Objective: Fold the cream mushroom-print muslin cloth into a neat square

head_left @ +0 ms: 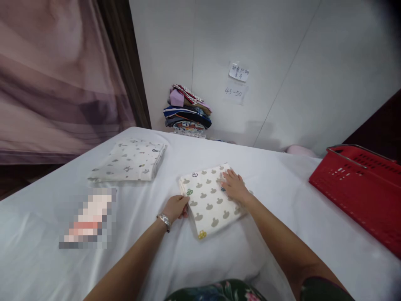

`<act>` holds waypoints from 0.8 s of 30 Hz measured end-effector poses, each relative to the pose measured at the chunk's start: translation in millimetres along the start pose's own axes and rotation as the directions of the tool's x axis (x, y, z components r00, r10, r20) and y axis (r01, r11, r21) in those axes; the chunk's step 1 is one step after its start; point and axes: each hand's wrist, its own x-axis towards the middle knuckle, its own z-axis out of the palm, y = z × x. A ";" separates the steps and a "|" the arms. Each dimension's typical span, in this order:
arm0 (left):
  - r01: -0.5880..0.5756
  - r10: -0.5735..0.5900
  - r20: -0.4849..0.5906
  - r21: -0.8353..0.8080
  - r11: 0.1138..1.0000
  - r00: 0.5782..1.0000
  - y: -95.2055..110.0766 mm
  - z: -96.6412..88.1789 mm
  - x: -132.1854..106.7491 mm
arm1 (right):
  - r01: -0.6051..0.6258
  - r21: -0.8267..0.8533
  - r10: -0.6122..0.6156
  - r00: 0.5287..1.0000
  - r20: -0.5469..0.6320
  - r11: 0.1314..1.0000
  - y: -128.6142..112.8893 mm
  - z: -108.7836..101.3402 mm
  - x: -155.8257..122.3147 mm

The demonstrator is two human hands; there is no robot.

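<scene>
A folded white cloth (209, 196) with grey mushroom shapes and a few coloured ones lies flat on the white-covered table in front of me. My left hand (174, 208), with a silver bracelet at the wrist, pinches the cloth's left edge. Its thumb rests on top while the other fingers curl at the side. On the cloth's right part my right hand (234, 186) lies flat, palm down with fingers spread. Farther left sits a second folded white cloth (131, 161) printed with small grey motifs.
A red plastic basket (360, 196) with a metal handle stands on the right. At left lies a blurred flat object (89, 217). Beyond the table's far edge is a stack of folded fabrics (188, 110) by the wall. Handwritten paper notes (238, 72) hang above; a curtain (62, 75) covers the left.
</scene>
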 end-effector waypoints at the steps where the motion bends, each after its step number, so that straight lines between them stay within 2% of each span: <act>1: -0.001 0.001 0.005 -0.001 1.000 1.000 0.4 0.0 -0.3 | 0.009 -0.010 -0.009 0.999 -0.043 1.000 1.9 -1.8 2.7; 3: -0.003 0.003 0.007 0.003 1.000 1.000 1.3 0.3 -0.8 | 0.025 -0.032 -0.028 0.996 -0.088 0.999 6.7 -2.4 9.5; 7: 0.004 -0.004 0.002 0.016 1.000 1.000 1.6 0.8 -1.4 | -0.015 -0.030 0.015 1.000 0.006 0.999 14.8 8.2 23.1; 10: 0.013 -0.016 0.038 0.072 0.997 0.999 2.1 -3.5 -3.0 | -0.031 0.005 0.031 1.000 0.002 1.000 17.4 14.1 27.3; 12: 0.001 -0.010 0.043 0.205 0.979 0.999 7.1 -9.6 -5.9 | -0.038 0.045 0.038 0.999 -0.006 0.998 17.4 12.0 27.0; 14: -0.038 0.059 -0.036 0.432 0.901 0.998 18.7 -15.7 -10.4 | -0.042 0.069 0.044 0.999 -0.024 0.997 14.7 5.9 26.3; 16: -0.063 0.228 -0.169 0.658 0.750 0.959 35.8 -17.6 -14.3 | -0.007 0.059 0.011 0.998 -0.067 0.998 8.3 -0.8 27.7; 18: -0.100 0.448 -0.230 0.794 0.600 0.864 53.3 -12.0 -14.0 | 0.063 0.026 -0.060 0.992 -0.115 0.998 -1.5 -4.4 33.1; 19: -0.157 0.552 -0.201 0.831 0.533 0.809 60.0 -6.5 -11.2 | 0.102 0.007 -0.100 0.986 -0.131 0.995 -7.0 -4.3 37.3; 21: -0.312 0.700 -0.063 0.864 0.395 0.712 65.3 7.3 0.8 | 0.147 -0.028 -0.150 0.980 -0.131 0.989 -17.2 0.1 47.9; 22: -0.363 0.726 0.005 0.868 0.339 0.688 63.5 14.0 9.4 | 0.155 -0.042 -0.159 0.981 -0.112 0.987 -21.2 3.8 53.4; 23: -0.371 0.717 0.034 0.872 0.319 0.696 59.0 19.8 18.8 | 0.158 -0.054 -0.162 0.983 -0.084 0.986 -24.1 8.0 58.6; 24: -0.346 0.677 0.032 0.877 0.334 0.735 52.6 24.2 28.3 | 0.158 -0.062 -0.161 0.985 -0.053 0.985 -25.8 12.3 63.1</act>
